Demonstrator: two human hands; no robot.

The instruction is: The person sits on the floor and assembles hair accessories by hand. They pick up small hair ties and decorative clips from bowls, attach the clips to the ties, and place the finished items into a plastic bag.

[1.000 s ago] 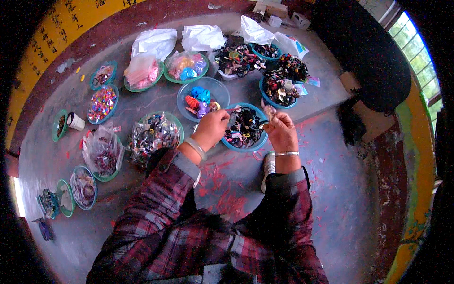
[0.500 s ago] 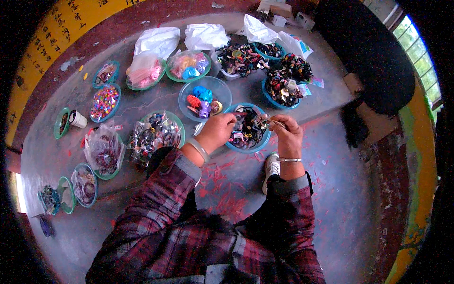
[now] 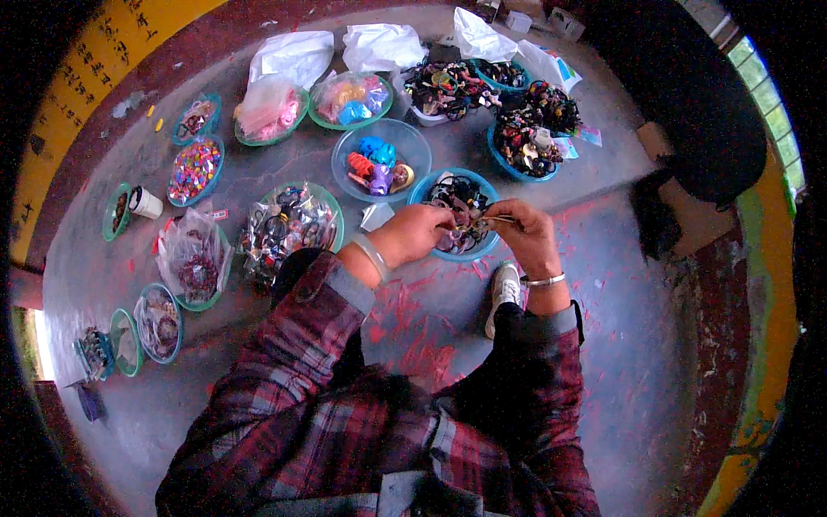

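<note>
The left hand [image 3: 409, 234] and right hand [image 3: 528, 233] are close together, fingertips of both seemingly pinched on a small, thin piece [image 3: 480, 223], too blurred to identify, above the blue bowl [image 3: 465, 253] of dark bands. The step in hand looks like two-handed fingering of that piece; the next move calls for fine, steady pinches. Beyond the blue bowl and to its left is a clear bowl [image 3: 424, 142] of coloured coils; nearer its right side, a white shoe [image 3: 506, 289].
</note>
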